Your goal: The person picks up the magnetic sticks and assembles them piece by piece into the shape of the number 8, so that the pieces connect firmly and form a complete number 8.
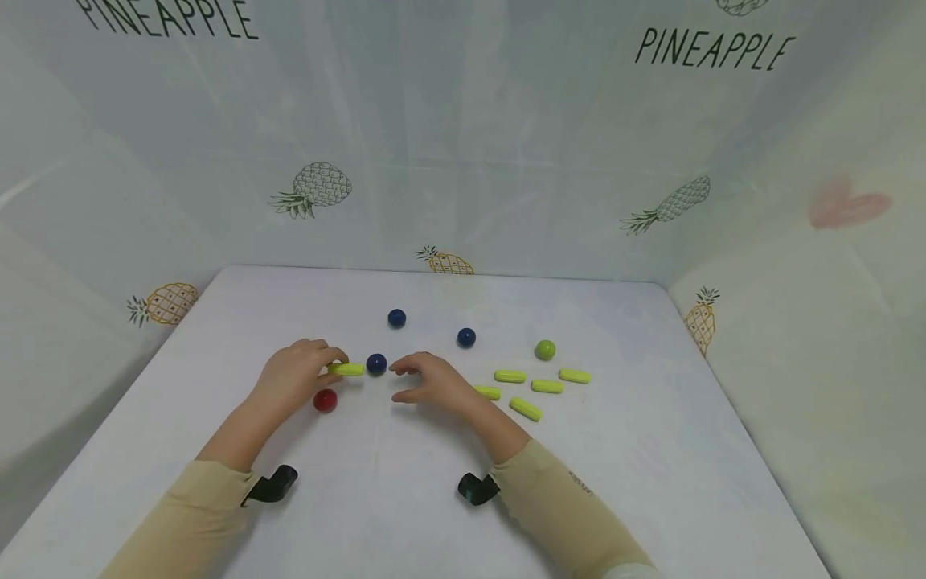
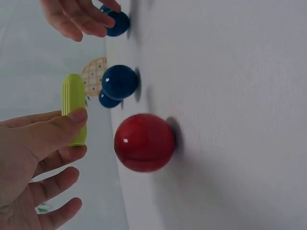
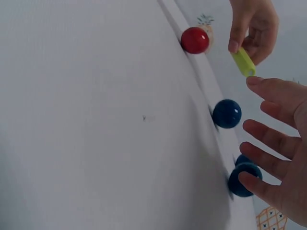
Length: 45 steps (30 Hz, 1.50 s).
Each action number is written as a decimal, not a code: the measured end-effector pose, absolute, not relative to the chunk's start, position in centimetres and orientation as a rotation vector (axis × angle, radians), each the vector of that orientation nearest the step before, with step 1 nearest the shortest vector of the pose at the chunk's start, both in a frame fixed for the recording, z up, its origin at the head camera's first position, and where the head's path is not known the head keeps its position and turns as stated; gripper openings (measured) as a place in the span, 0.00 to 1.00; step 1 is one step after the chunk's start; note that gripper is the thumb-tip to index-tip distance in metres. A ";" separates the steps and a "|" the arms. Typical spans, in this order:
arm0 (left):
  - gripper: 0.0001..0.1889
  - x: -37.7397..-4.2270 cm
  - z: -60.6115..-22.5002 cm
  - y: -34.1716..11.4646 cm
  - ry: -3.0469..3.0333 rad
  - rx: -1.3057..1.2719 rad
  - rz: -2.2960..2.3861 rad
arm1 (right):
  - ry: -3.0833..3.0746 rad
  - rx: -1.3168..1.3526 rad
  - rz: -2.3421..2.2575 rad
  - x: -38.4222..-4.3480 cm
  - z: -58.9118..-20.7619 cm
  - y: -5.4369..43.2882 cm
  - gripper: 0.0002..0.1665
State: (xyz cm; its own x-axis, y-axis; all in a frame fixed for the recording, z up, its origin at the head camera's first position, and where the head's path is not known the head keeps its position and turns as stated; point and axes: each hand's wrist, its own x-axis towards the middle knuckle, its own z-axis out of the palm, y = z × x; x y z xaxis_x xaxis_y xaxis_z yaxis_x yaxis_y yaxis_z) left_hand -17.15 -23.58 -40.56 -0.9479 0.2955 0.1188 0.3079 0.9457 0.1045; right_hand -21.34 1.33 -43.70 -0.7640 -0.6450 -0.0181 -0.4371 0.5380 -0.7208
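My left hand pinches a short yellow-green ribbed stick between thumb and fingers, raised above the table. In the left wrist view the stick stands out past the thumb, the other fingers spread loosely. Just below that hand a glossy red ball lies on the table. A dark blue ball sits between the two hands, beyond the stick's free end. My right hand hovers to its right with fingers apart, holding nothing. In the right wrist view its fingers are spread near the stick.
Two more blue balls lie farther back, and a green ball is at the right. Several yellow-green sticks lie beside my right forearm, one partly hidden by it. A pineapple-print cloth hangs behind the white table.
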 end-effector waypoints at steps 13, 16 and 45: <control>0.15 -16.5 -41.2 -26.7 -2.978 -0.400 -0.233 | 2.474 -0.873 -1.144 -20.6 -45.0 -2.2 0.24; 0.15 -16.3 -41.6 -27.5 -2.977 -0.374 -0.234 | 2.478 -0.885 -1.156 -20.4 -45.3 -3.1 0.24; 0.14 -15.7 -43.3 -31.0 -3.082 -0.218 -0.334 | 2.651 -0.828 -1.036 -19.3 -46.9 -9.0 0.22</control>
